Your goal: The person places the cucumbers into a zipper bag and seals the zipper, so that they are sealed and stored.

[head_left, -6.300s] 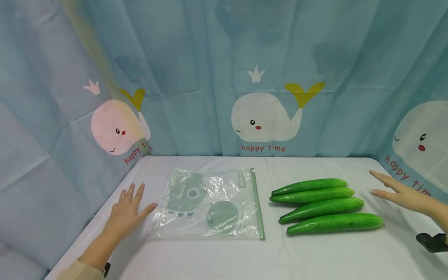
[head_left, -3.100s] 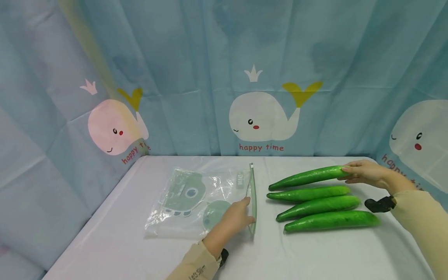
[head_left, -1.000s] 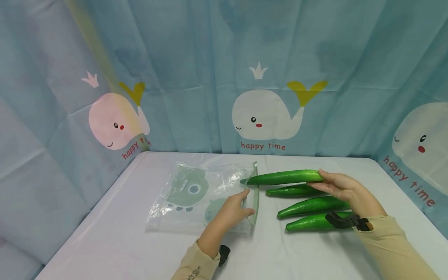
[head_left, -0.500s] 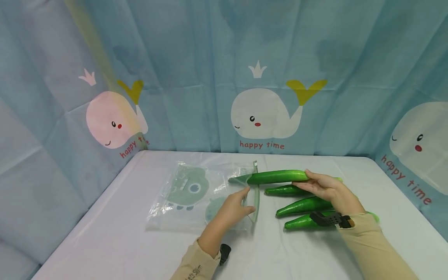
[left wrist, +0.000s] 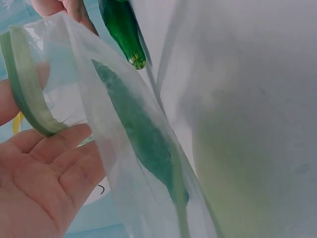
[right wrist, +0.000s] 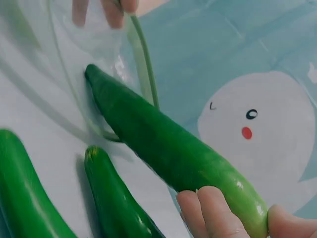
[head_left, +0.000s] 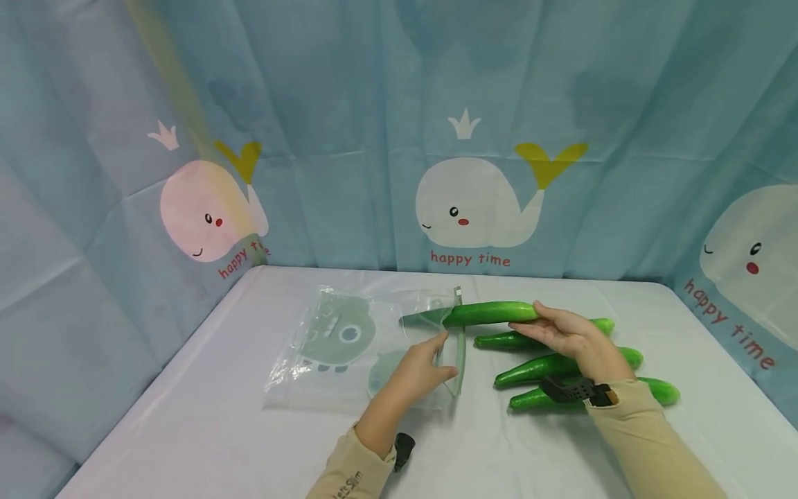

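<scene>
"So, where is the cucumber (head_left: pixel 489 314)?"

"Partway into the bag (head_left: pixel 339 333). Its narrow, dark end is through the mouth and shows behind the clear plastic; the paler, thicker end sticks out."

"And what has hold of it?"

"The right hand (head_left: pixel 567 336). Its fingers grip that pale end, thumb on one side and fingertips on the other."

"The left hand (head_left: pixel 414 374)?"

"At the mouth of the bag. Its fingers are spread apart and touch the plastic by the green edge strip (head_left: pixel 462 357), and the mouth gapes there."

"Any more cucumbers?"

"Three others (head_left: pixel 517 372) lie side by side on the table (head_left: pixel 206 416), just beside the bag. The right arm and hand hide parts of them."

"How does the bag lie?"

"Flat on the white cloth for most of its length, printed with pale green figures, mouth towards the three."

"Behind it all?"

"A blue curtain (head_left: pixel 324 208) with whales and the words 'happy time'."
</scene>
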The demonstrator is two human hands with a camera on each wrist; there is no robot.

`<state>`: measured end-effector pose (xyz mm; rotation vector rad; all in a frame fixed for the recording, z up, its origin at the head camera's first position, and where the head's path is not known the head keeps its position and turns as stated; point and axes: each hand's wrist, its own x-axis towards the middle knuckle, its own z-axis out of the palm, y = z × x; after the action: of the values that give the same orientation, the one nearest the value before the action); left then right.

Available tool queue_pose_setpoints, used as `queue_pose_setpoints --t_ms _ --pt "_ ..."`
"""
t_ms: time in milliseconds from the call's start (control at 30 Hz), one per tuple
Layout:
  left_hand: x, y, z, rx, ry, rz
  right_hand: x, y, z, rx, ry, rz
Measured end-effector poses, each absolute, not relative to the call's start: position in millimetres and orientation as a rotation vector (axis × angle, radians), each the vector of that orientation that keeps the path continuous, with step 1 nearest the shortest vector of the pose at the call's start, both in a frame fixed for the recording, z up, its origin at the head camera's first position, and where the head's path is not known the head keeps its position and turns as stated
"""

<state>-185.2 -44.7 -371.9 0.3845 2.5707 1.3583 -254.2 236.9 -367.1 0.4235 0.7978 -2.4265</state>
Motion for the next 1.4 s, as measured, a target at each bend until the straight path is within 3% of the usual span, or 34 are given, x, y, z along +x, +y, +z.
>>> queue_pose_setpoints --t_ms 800,1400 --pt "-186 -47 -372 0.381 2.586 1.389 -269 219 -381 0.379 0.538 -2.421" --pt "-185 -47 -372 0.394 2.61 1.375 -265 188 -374 0.419 0.669 -2.453"
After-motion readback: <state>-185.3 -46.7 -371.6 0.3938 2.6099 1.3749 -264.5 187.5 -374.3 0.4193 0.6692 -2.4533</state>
